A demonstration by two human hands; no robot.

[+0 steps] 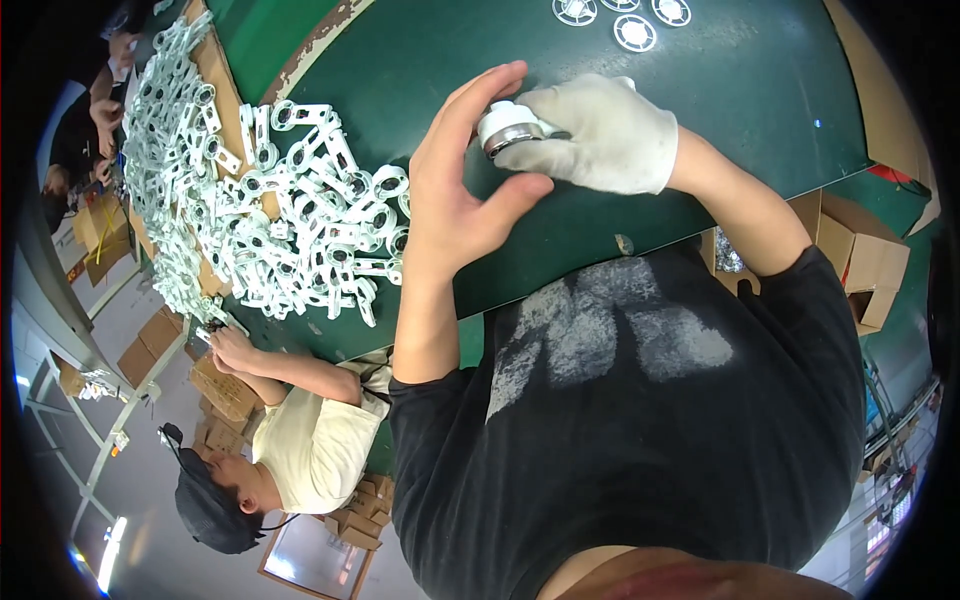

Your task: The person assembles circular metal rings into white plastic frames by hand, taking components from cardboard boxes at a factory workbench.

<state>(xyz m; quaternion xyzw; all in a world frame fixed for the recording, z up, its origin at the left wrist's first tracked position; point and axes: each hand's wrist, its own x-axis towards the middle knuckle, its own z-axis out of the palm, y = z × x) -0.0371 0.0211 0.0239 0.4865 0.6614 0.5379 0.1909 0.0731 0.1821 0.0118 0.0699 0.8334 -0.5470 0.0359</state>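
Observation:
My right hand, in a pale work glove, is closed around a white round part with a silver metal rim. The part is tilted above the green table, its other end covered by the glove. My bare left hand is open just left of it, thumb and fingers apart on either side and nothing held between them. To the left of that hand lies a large heap of white plastic parts, each with a round ring end and a short arm.
Several white spoked discs lie at the table's far edge. A co-worker in a cream shirt and dark cap handles parts at lower left; other people's hands work at far left. Cardboard boxes stand right of the green table.

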